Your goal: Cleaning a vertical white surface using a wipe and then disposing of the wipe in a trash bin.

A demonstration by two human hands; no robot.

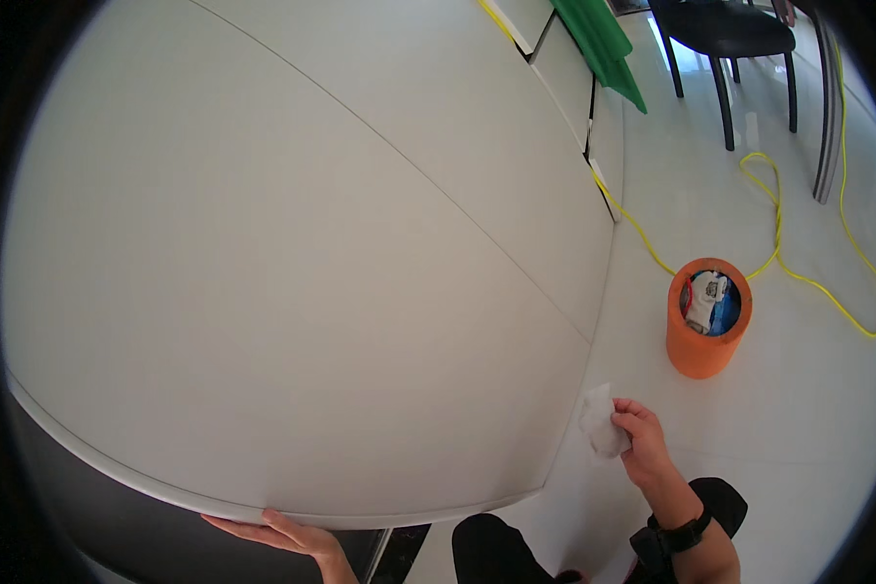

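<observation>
My right hand (643, 438) pinches a crumpled white tissue or thin cloth (603, 425) between thumb and fingers, over the floor just off the right edge of a large white panelled surface (321, 277). A thin dark seam crosses this surface diagonally. At its near edge, my left hand (299, 536) lies against the pale rounded rim (379, 521), fingers stretched along it and the thumb on the edge. A dark watch-like band is on my right wrist.
An orange cylindrical bin (700, 358) holding wrappers stands on the glossy white floor (795, 409). A yellow cable (777, 212) loops past it. Farther off are a black chair (729, 33) and a green sheet (605, 51) hanging over the panels. My knee (489, 547) is close below the rim.
</observation>
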